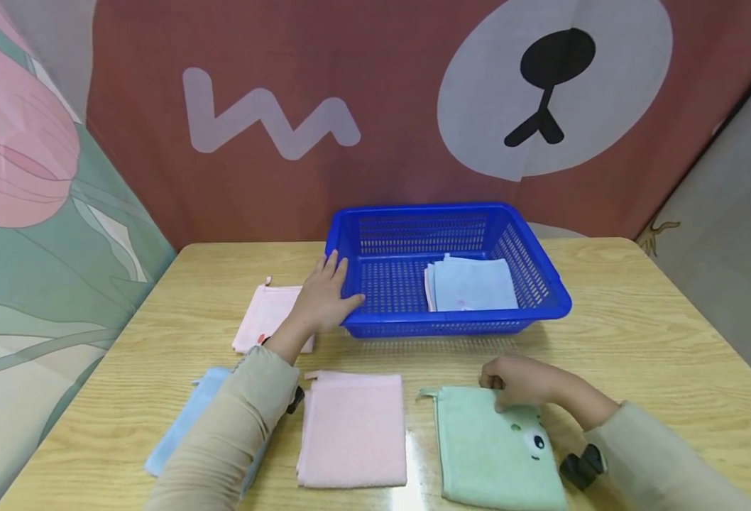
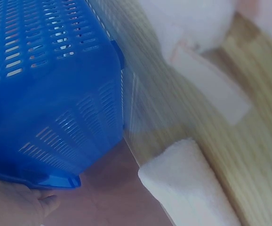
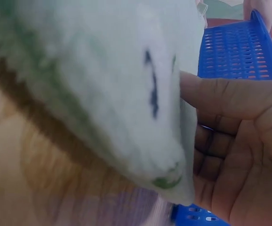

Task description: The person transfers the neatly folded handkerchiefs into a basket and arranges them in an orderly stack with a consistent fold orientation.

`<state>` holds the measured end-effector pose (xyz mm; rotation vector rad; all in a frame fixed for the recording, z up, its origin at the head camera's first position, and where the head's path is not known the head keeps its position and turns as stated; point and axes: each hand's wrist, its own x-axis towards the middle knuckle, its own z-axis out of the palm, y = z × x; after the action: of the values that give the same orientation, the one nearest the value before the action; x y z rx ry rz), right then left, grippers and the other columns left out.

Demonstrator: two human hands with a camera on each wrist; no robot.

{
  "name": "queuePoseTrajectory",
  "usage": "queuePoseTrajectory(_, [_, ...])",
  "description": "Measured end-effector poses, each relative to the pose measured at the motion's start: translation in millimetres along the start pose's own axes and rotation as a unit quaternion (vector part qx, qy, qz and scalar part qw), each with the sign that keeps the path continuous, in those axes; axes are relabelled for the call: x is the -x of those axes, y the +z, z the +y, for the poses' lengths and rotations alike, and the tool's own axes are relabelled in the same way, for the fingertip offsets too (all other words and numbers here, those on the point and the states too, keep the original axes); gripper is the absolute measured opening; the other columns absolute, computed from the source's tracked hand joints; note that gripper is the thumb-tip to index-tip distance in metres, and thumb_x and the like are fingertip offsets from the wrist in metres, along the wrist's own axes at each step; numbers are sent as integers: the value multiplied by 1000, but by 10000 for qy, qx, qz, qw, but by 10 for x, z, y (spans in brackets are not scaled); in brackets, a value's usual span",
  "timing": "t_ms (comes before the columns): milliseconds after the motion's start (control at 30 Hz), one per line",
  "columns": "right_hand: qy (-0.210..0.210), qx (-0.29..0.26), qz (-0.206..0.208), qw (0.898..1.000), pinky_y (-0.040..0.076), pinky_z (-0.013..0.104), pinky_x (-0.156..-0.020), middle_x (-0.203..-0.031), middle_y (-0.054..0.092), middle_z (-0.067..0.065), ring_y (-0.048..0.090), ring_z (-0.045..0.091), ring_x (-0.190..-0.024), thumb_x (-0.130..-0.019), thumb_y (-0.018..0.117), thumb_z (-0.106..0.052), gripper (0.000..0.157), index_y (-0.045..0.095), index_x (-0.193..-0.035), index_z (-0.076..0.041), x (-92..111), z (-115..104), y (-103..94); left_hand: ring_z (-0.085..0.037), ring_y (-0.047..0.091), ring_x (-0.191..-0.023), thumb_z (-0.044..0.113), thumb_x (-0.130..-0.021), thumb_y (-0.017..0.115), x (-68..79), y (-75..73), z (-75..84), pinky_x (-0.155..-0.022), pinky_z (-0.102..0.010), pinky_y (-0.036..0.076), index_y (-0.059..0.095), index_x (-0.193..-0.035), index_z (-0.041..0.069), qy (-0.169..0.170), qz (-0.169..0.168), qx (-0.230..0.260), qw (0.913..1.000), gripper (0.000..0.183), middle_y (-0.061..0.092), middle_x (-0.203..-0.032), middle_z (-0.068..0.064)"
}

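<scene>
At lower right, the right hand (image 1: 524,380) pinches the upper edge of a green towel (image 1: 487,454), below the blue basket (image 1: 439,328); the left hand (image 1: 321,294), fingers spread, touches the basket's left rim.

The pale green towel (image 1: 478,454) lies folded into a near-square, a hanging loop at its 10 o'clock corner and an embroidered eye toward 3 o'clock. Apart from it, toward 11 o'clock, the rectangular blue basket (image 1: 439,323) stands upright, open-topped and slotted.
</scene>
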<state>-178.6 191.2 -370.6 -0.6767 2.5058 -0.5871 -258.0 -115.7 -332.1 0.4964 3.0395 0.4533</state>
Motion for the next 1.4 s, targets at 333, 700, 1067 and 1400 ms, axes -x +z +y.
queuePoseTrajectory(333, [-170, -65, -125, 9998, 35, 23, -49, -61, 45, -5, 40, 9, -56, -64, 68, 1, 20, 54, -69, -12, -10, -7, -20, -29, -3, -128, 45, -85, 41, 5, -8, 0, -102, -43, 8, 16, -137, 0, -14, 23, 38, 10000, 72, 4, -142, -15])
queuePoseTrajectory(700, [-384, -141, -256, 9988, 29, 20, -46, -57, 38, -7, 34, 7, -52, -62, 65, 2, 20, 51, -64, -12, -19, 22, -37, -29, -3, -128, 45, -85, 41, 2, 4, -1, -102, -42, 9, 17, -136, 1, -12, 40, 29, 10000, 72, 5, -142, -15])
queuePoseTrajectory(1067, [-865, -379, -466, 9944, 35, 21, -53, -65, 44, -10, 39, 4, -60, -70, 62, -2, 13, 54, -71, -13, 58, 128, -100, -30, -3, -128, 45, -85, 42, -1, 11, -5, -102, -43, 8, 17, -136, 0, 21, 42, 46, 10000, 72, 5, -142, -16])
queuePoseTrajectory(1400, [-1079, -553, -503, 9913, 38, 20, -55, -67, 50, -12, 42, 2, -61, -75, 60, -2, 13, 62, -77, -15, 109, 163, -197, -29, -4, -128, 45, -85, 41, 2, -9, -1, -102, -42, 6, 15, -136, 0, 29, 13, 94, 10000, 73, 3, -142, -16])
